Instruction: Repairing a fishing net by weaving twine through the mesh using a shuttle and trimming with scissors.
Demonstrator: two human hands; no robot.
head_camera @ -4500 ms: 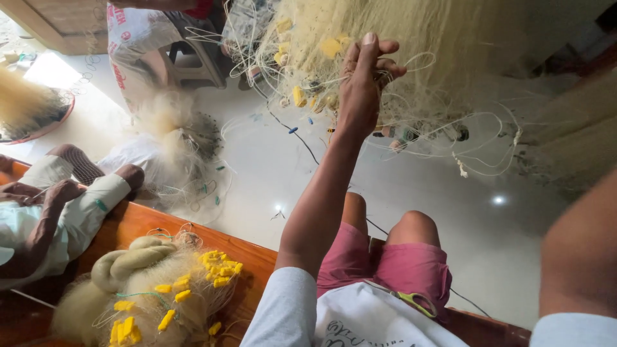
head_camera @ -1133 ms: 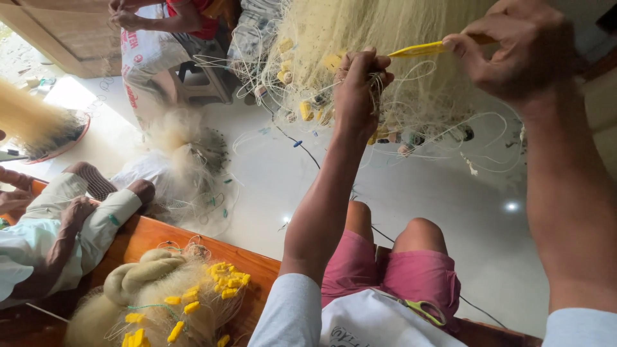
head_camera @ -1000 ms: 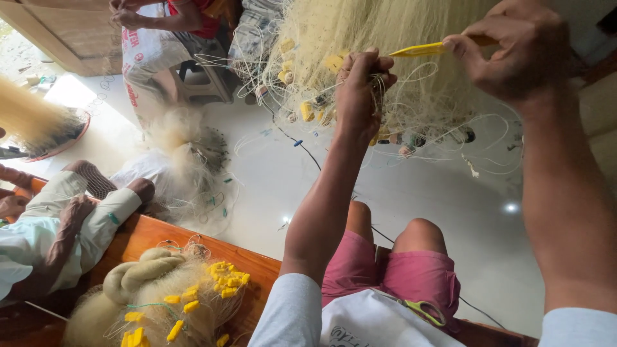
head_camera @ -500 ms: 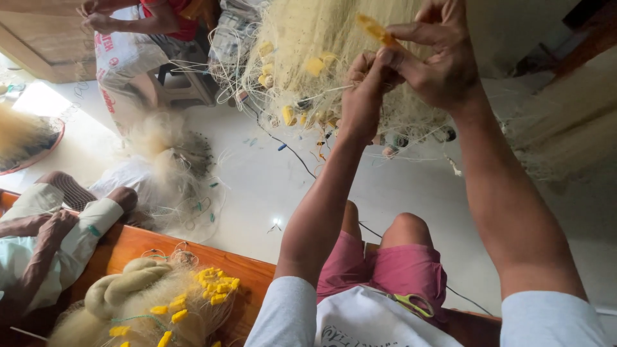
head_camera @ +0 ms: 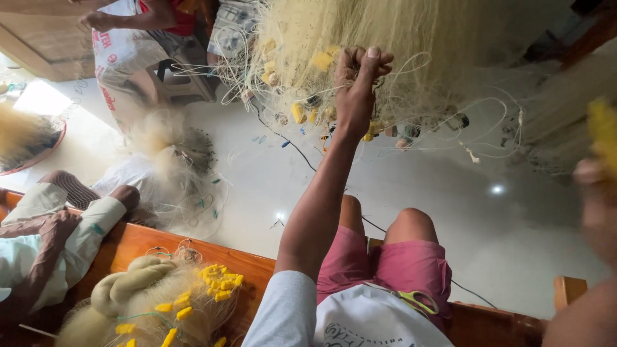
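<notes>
- Left hand (head_camera: 357,87): upper centre of the frame, arm stretched out, fingers clenched in a fist around a bunch of strands of the fishing net (head_camera: 385,38).
- Fishing net: pale yellow mesh hanging across the top centre and upper right, with yellow floats (head_camera: 299,112) and loose white line dangling from its lower edge.
- Right hand (head_camera: 598,186): right edge of the frame, badly blurred; it appears to close on a yellow object (head_camera: 604,128), though whether the fingers truly grip it cannot be told. The two hands are well apart.
- Pink shorts (head_camera: 385,263): lower centre, on the person's knees.
- Scissors (head_camera: 414,299): green-handled, lying on the white cloth in the lap.
- Bundled net (head_camera: 154,302): lower left, on the wooden bench (head_camera: 257,270), with yellow floats clustered on it.
- Second person's sleeve (head_camera: 64,238): left edge, beside the bench.
- Loose net heap (head_camera: 170,160): on the white floor (head_camera: 398,186), left of centre.
</notes>
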